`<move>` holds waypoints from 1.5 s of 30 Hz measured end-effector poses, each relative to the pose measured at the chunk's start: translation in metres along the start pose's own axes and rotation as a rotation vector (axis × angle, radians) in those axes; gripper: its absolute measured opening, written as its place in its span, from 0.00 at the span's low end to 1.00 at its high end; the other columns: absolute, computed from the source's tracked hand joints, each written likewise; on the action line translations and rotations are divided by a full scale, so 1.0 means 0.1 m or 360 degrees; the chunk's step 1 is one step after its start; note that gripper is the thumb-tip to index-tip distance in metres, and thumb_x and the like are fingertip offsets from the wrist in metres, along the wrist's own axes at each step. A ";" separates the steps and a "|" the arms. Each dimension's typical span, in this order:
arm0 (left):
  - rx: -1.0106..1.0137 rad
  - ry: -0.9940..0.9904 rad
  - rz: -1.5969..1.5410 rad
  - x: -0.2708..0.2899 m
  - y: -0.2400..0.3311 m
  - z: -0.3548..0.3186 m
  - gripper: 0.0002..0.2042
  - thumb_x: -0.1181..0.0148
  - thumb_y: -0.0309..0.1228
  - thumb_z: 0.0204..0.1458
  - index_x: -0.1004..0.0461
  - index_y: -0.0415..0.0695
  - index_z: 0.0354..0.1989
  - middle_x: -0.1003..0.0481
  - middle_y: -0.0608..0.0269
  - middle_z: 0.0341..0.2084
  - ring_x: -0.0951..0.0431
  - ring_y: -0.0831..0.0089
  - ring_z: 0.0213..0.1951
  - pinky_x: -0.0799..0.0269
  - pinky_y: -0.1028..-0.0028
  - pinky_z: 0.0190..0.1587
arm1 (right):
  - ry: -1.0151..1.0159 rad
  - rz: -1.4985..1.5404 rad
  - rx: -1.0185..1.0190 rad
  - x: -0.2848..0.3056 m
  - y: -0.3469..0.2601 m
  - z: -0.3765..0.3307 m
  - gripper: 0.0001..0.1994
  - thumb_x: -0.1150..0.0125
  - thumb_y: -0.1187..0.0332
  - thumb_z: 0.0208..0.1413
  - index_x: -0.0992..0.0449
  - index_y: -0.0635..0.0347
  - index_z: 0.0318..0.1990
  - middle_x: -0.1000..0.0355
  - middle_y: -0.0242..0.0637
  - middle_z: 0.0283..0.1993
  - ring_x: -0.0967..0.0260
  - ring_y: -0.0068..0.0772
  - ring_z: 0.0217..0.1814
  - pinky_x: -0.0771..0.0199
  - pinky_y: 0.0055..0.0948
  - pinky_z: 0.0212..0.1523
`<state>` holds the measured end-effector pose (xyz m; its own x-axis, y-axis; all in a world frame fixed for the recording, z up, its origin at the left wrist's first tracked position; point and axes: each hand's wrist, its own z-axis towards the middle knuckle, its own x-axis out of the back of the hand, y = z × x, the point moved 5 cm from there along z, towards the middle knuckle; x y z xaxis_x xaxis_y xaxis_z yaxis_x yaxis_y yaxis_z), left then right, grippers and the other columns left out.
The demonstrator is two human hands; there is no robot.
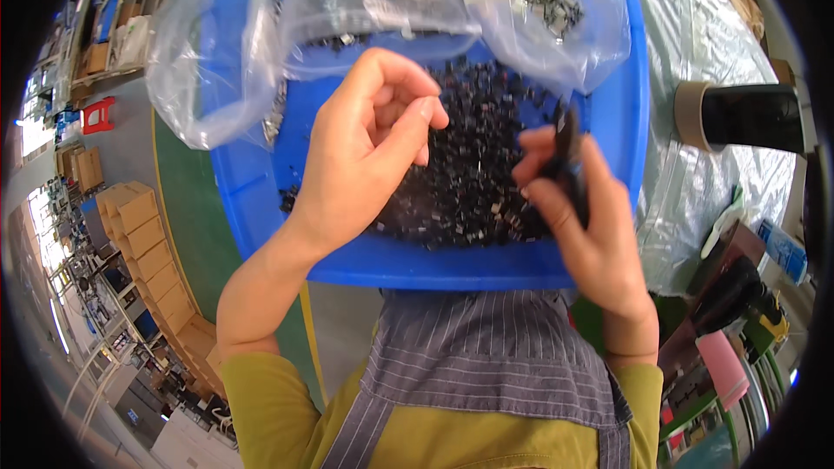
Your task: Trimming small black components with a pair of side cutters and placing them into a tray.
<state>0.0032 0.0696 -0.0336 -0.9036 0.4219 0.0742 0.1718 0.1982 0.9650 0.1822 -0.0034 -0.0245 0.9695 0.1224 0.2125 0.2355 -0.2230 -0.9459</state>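
My left hand [352,152] is raised over the left part of a shallow blue tray [426,273]. Its fingers curl in, with the thumb tip pressed to the index finger; whatever lies in the pinch is too small to make out. In my right hand [608,230], at the tray's right side, I grip a black pair of nippers [569,169], its narrow tip pointing up and away from me. Between and beneath both hands spreads a pile of small black parts [473,182], some with shiny metal bits.
Clear plastic bags line the tray's far side: one at left [165,69], one in the middle [373,0], and one at right [599,52] holding small metallic parts. Right of the tray, a dark cylindrical container [751,117] lies on silvery sheeting [673,165]. Cardboard bins [143,247] stand at left.
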 end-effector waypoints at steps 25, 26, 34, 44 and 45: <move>-0.0979 -0.0444 0.0963 -0.64 0.56 -0.97 0.11 0.41 0.17 0.42 0.25 0.37 0.37 0.23 0.57 0.28 0.22 0.68 0.26 0.26 0.75 0.28 | 0.0378 0.0159 0.0437 0.21 0.02 -0.01 0.13 0.45 0.66 0.55 0.31 0.67 0.43 0.28 0.51 0.29 0.27 0.47 0.34 0.30 0.35 0.35; -0.1064 -0.0730 0.1002 -0.81 0.52 -1.13 0.13 0.39 0.19 0.39 0.25 0.38 0.37 0.24 0.57 0.29 0.20 0.64 0.29 0.24 0.71 0.28 | 0.0482 0.0063 0.0571 0.25 -0.01 -0.02 0.14 0.45 0.66 0.55 0.31 0.67 0.44 0.26 0.46 0.31 0.27 0.38 0.35 0.30 0.30 0.38; -0.0657 -0.0950 0.1171 -1.19 -1.09 -1.59 0.15 0.45 0.21 0.47 0.28 0.38 0.45 0.27 0.54 0.46 0.28 0.56 0.48 0.30 0.63 0.50 | 0.0294 0.0382 0.0529 0.19 -0.03 0.04 0.14 0.47 0.66 0.58 0.32 0.67 0.46 0.30 0.32 0.31 0.35 0.20 0.32 0.35 0.21 0.36; -0.0416 -0.0430 0.1187 -1.11 -1.32 -1.51 0.08 0.49 0.23 0.51 0.29 0.39 0.39 0.27 0.53 0.33 0.23 0.54 0.33 0.27 0.61 0.35 | 0.0155 0.0430 0.0569 0.08 -0.03 0.00 0.13 0.47 0.69 0.58 0.33 0.67 0.47 0.29 0.33 0.32 0.33 0.20 0.33 0.33 0.19 0.36; -0.0499 -0.0324 0.1347 -1.14 -1.38 -1.45 0.08 0.48 0.22 0.50 0.29 0.39 0.39 0.27 0.51 0.33 0.22 0.53 0.32 0.26 0.60 0.34 | 0.0150 0.0436 0.0565 0.07 -0.04 -0.01 0.13 0.47 0.69 0.58 0.33 0.67 0.47 0.29 0.33 0.32 0.33 0.20 0.34 0.33 0.19 0.36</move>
<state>0.0257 -0.1336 -0.1385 -0.4337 0.4700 0.7688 0.6023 -0.4834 0.6353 0.1881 -0.0022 -0.0191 0.9986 0.0130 -0.0517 -0.0528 0.1122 -0.9923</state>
